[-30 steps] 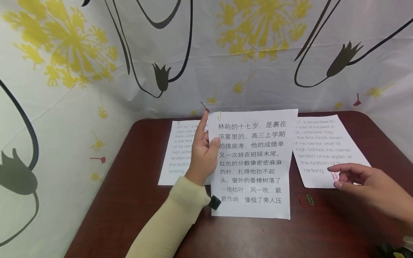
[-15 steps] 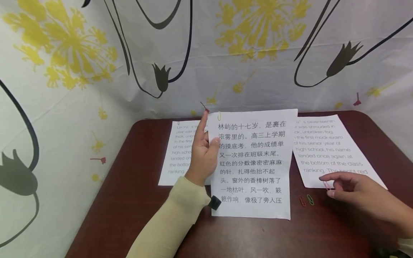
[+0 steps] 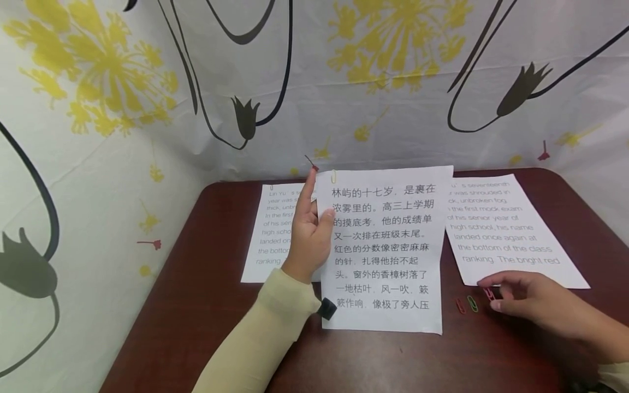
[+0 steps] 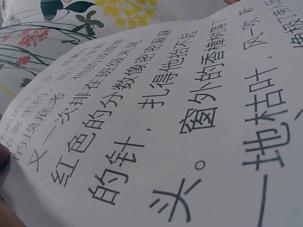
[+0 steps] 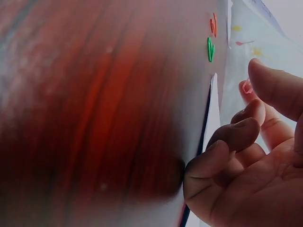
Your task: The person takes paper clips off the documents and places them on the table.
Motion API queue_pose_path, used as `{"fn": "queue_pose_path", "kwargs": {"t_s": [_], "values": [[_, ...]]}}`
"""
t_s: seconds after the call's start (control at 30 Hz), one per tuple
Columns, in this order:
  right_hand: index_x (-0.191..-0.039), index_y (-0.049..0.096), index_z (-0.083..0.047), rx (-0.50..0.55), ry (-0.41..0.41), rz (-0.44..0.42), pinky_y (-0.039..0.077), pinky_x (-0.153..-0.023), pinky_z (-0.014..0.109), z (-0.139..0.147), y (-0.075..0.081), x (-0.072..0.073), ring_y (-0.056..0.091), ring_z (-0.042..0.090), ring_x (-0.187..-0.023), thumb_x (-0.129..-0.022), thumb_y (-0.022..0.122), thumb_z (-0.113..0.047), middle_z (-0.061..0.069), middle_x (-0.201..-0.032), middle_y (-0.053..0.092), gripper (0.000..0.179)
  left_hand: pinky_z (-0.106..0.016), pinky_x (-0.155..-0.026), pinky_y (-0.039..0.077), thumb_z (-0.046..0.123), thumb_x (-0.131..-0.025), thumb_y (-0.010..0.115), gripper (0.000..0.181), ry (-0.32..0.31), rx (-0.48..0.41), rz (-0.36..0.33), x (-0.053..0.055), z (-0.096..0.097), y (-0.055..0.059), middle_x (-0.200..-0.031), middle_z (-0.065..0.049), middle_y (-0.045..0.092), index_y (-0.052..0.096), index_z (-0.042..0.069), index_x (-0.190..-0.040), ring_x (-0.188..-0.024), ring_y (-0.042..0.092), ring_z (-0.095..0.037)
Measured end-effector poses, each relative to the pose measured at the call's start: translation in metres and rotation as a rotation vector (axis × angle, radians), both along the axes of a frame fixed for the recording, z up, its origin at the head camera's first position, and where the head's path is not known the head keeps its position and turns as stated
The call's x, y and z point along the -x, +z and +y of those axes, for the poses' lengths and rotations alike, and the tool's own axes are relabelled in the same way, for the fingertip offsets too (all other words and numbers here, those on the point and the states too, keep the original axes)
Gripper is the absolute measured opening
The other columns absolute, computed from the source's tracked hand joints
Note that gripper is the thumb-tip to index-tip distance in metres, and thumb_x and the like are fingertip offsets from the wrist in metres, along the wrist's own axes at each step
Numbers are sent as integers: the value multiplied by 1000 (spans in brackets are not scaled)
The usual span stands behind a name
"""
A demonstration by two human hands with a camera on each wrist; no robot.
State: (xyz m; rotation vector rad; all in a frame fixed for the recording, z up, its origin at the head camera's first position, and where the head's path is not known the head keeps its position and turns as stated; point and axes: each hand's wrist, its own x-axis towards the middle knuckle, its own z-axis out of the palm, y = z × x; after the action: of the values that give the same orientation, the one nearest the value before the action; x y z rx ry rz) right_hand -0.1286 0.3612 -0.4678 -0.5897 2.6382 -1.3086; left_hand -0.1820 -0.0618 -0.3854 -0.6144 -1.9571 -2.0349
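My left hand [image 3: 310,234] grips the left edge of a white sheet of paper [image 3: 383,262] printed with large Chinese text, its thumb on the front. The sheet is raised off the table; a yellow paper clip [image 3: 333,177] sits at its top left corner. That sheet fills most of the left wrist view. Low over the table at the right, my right hand [image 3: 550,308] pinches a pink paper clip [image 3: 488,294] between thumb and index finger. Just left of it lie a green paper clip [image 3: 473,303] and a red paper clip [image 3: 460,306] on the table.
An English-text sheet [image 3: 267,234] with a clip at its top lies behind my left hand, partly covered. Another English sheet [image 3: 501,218] lies at the right. The dark red-brown table [image 3: 196,327] backs onto a flower-patterned white curtain [image 3: 304,82].
My right hand has come down and to the left with the pink paper clip, from over the right sheet to beside the green clip. The left hand and its sheet stay put.
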Motion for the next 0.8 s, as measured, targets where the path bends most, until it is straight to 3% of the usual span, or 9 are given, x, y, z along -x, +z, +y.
{"fn": "queue_pose_path", "kwargs": {"t_s": [0.33, 0.8], "values": [[-113, 72, 3, -13, 44, -21, 35, -47, 31, -1, -5, 3, 45, 12, -58, -88, 77, 4, -7, -70, 48, 25, -25, -54, 54, -4, -107, 43, 86, 5, 3, -7, 0, 0, 0, -131, -8, 72, 17, 52, -166, -86, 78, -25], [-113, 71, 10, -96, 12, -59, 32, -44, 29, -7, -1, 0, 39, 3, -56, -87, 79, 4, -12, -68, 45, 28, -27, -58, 58, -5, -107, 42, 86, -3, -10, 0, 0, 0, -1, -132, -10, 71, 17, 52, -165, -90, 79, -26]]}}
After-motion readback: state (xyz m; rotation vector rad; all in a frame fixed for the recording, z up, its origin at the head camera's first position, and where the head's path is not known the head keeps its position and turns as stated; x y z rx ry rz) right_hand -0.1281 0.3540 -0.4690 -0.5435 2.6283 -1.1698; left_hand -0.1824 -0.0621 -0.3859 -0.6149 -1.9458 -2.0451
